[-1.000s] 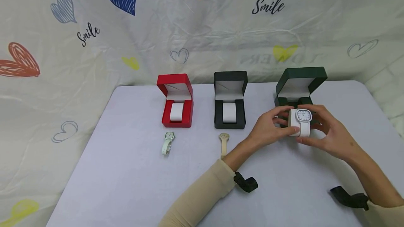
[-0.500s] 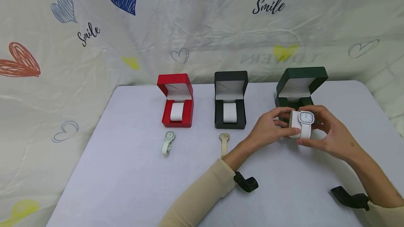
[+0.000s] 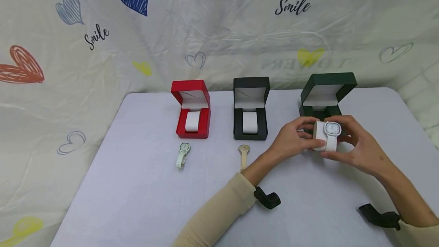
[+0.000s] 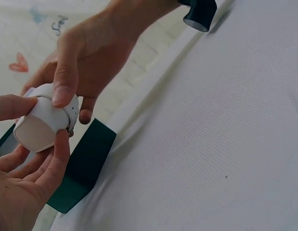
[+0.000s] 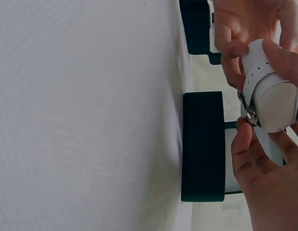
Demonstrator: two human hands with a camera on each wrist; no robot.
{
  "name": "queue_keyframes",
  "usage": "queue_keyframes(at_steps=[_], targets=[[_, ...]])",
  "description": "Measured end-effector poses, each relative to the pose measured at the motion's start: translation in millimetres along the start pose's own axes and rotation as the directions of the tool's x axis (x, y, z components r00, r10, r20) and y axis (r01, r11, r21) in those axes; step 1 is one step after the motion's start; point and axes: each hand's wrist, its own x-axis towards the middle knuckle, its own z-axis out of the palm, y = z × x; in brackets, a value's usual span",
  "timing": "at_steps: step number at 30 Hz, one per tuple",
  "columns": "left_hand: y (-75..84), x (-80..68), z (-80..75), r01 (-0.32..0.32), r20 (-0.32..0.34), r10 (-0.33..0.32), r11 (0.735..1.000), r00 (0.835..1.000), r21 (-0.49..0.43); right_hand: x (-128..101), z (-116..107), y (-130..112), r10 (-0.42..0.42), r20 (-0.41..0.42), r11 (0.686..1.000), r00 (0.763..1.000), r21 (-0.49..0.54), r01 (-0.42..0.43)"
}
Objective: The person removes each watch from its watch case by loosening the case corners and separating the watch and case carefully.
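White watch on its cushion (image 3: 327, 135): held up off the table, just in front of the open green box (image 3: 324, 96), between both hands. The square face points toward the person, and the white strap is wrapped round the pale cushion.

Strap end: in the right wrist view the buckle (image 5: 247, 111) sits at the cushion's side, and a loose length of strap hangs below it. I cannot tell whether it is fastened.

Left hand (image 3: 294, 138): fingers curled round the left side of the cushion, the thumb (image 4: 60, 156) pressing its edge.

Right hand (image 3: 356, 144): gripping the other side; a finger (image 4: 64, 79) lies over the top of the strap, and the thumb is underneath.

What has changed: very little. Over the last second the cushion has tipped slightly and the hands have drawn a touch closer together. It has not gone any nearer the box.

My reading: the strap is probably being settled on the cushion before it goes into the green box. The box's slot looks empty.

Black box (image 3: 250, 108): open, at the middle of the row, with its white cushion inside. A beige watch (image 3: 243, 154) lies on the table in front of it.

Red box (image 3: 192, 108): open, at the left, cushion inside. A pale green watch (image 3: 182, 154) lies in front of it.

Table (image 3: 137, 193): covered in a lilac cloth, with a heart-printed sheet hung behind.
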Motion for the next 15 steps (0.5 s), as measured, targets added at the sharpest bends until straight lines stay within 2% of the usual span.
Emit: queue_keyframes(at_steps=[7,15], targets=[[-3.0,0.8,-1.0,-0.002,-0.012,0.003,1.000,1.000,0.001,0.6,2.7,-0.7,-0.033,-0.001,0.999,0.999,-0.007,0.033],[-4.2,-0.5,-1.2,-0.022,-0.016,0.022,1.000,1.000,0.003,-1.6,1.3,-3.6,0.010,0.022,0.999,1.000,-0.046,-0.009]])
